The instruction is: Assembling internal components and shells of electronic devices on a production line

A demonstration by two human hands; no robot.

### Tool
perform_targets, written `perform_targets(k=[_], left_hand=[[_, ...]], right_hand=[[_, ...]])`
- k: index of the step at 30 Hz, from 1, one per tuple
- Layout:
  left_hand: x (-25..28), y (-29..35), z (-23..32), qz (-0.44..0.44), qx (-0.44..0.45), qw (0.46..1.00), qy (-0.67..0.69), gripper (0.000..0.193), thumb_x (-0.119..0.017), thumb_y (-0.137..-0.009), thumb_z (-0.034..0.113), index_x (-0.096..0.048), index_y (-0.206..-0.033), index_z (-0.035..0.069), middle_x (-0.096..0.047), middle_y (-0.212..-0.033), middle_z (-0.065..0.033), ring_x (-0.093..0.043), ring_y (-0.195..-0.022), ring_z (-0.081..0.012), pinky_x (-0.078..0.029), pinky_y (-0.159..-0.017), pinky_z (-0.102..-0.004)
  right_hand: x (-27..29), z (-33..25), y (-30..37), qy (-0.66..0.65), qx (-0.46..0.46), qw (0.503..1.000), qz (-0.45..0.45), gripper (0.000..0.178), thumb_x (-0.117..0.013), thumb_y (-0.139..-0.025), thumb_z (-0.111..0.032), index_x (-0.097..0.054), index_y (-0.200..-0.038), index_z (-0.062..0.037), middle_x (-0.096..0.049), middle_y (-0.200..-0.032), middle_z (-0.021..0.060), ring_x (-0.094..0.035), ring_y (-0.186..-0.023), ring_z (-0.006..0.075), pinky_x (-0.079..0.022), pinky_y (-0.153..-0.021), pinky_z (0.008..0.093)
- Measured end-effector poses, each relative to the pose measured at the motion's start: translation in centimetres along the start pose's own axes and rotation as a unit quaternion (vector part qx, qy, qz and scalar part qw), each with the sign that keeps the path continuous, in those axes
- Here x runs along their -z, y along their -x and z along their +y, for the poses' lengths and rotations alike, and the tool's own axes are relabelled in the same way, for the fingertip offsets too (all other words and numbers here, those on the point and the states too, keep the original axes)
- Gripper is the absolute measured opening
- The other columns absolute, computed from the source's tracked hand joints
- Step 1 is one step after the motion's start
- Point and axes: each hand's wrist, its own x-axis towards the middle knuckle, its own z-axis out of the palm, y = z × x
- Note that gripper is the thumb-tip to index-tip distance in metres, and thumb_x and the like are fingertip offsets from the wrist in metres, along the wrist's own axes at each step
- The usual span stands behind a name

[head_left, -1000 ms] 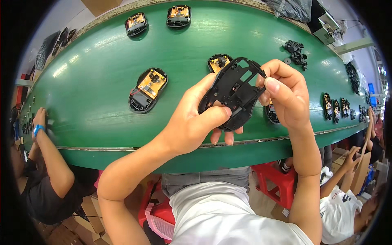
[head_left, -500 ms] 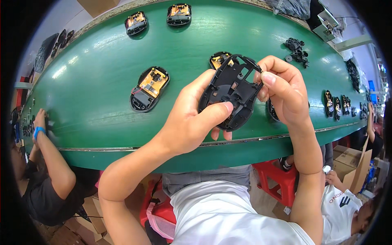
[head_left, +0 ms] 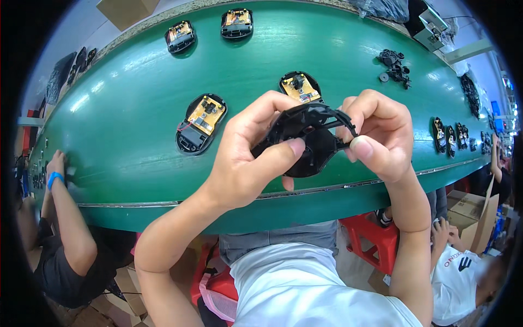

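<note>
Over the near half of the green table I hold a black plastic mouse shell (head_left: 318, 155), tilted with its hollow inner side towards me. My left hand (head_left: 237, 155) is closed round its left side, the thumb pressed inside the shell. At the right rim my right hand (head_left: 384, 133) pinches the shell's edge between thumb and fingers; any small part there is too small to make out. Just beyond the shell lies an open mouse base (head_left: 302, 86) with a tan circuit board, partly hidden by my left hand. Another such mouse base (head_left: 201, 124) lies left of my left hand.
Two more mouse bases (head_left: 237, 23) lie along the far edge. Small black plastic parts (head_left: 395, 68) are heaped at far right, with several circuit-bearing pieces (head_left: 451, 139) nearer. At the left edge a co-worker's arm (head_left: 68, 212) reaches over the green table (head_left: 125, 125). A red stool (head_left: 376, 245) stands below.
The mouse shell has tipped from nearly face-on to a steep slant. My right hand has lowered slightly at its rim, and the mouse base behind shows more.
</note>
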Motion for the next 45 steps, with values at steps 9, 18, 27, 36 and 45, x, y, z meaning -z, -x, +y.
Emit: perform_targets(k=[9, 18, 27, 36, 45], left_hand=[[-0.1, 0.0, 0.0, 0.068, 0.012, 0.997, -0.028, 0.021, -0.068, -0.094, 0.010, -0.067, -0.111, -0.002, -0.069, -0.092, -0.0026, -0.065, -0.080, -0.0055, -0.054, -0.057, -0.0210], [0.1, -0.3, -0.4, 0.076, 0.038, 0.995, -0.061, 0.037, -0.063, -0.092, 0.013, -0.058, -0.124, -0.006, -0.072, -0.099, -0.0137, -0.074, -0.075, -0.0210, -0.061, -0.059, -0.0301], [0.6, -0.2, 1.0, 0.035, 0.057, 0.998, 0.001, 0.052, -0.055, -0.094, 0.028, -0.054, -0.130, -0.008, -0.072, -0.100, -0.0204, -0.074, -0.071, -0.0253, -0.059, -0.052, -0.0292], [1.0, -0.3, 1.2, -0.005, 0.050, 0.998, 0.026, 0.068, -0.042, -0.097, 0.042, -0.051, -0.136, -0.013, -0.071, -0.108, -0.0313, -0.075, -0.067, -0.0293, -0.057, -0.045, -0.0293], [1.1, -0.3, 1.3, -0.007, 0.061, 0.997, 0.047, 0.068, -0.036, -0.099, 0.042, -0.052, -0.137, -0.012, -0.071, -0.107, -0.0313, -0.075, -0.067, -0.0306, -0.058, -0.047, -0.0300]], right_hand=[[-0.6, 0.1, 0.0, 0.060, 0.007, 0.998, 0.011, 0.013, -0.074, -0.087, -0.003, -0.064, -0.094, 0.0017, -0.064, -0.087, 0.0019, -0.057, -0.074, 0.0061, -0.046, -0.067, 0.0227], [0.2, 0.6, -0.4, 0.010, -0.070, 0.997, 0.040, 0.012, -0.071, -0.092, -0.007, -0.064, -0.098, 0.0003, -0.062, -0.083, -0.0019, -0.055, -0.072, 0.0027, -0.043, -0.063, 0.0199], [-0.1, 1.5, -1.4, 0.038, -0.068, 0.995, 0.068, 0.015, -0.069, -0.094, -0.015, -0.064, -0.098, -0.0006, -0.063, -0.081, -0.0008, -0.055, -0.069, 0.0040, -0.043, -0.062, 0.0207], [0.1, 1.7, -1.5, 0.047, -0.079, 0.992, 0.092, 0.020, -0.068, -0.095, -0.020, -0.065, -0.098, -0.0009, -0.062, -0.077, -0.0005, -0.055, -0.067, 0.0044, -0.043, -0.061, 0.0213], [-0.1, 1.8, -1.7, 0.051, -0.087, 0.990, 0.095, 0.021, -0.067, -0.095, -0.021, -0.065, -0.099, -0.0003, -0.062, -0.077, -0.0003, -0.055, -0.068, 0.0049, -0.044, -0.062, 0.0219]])
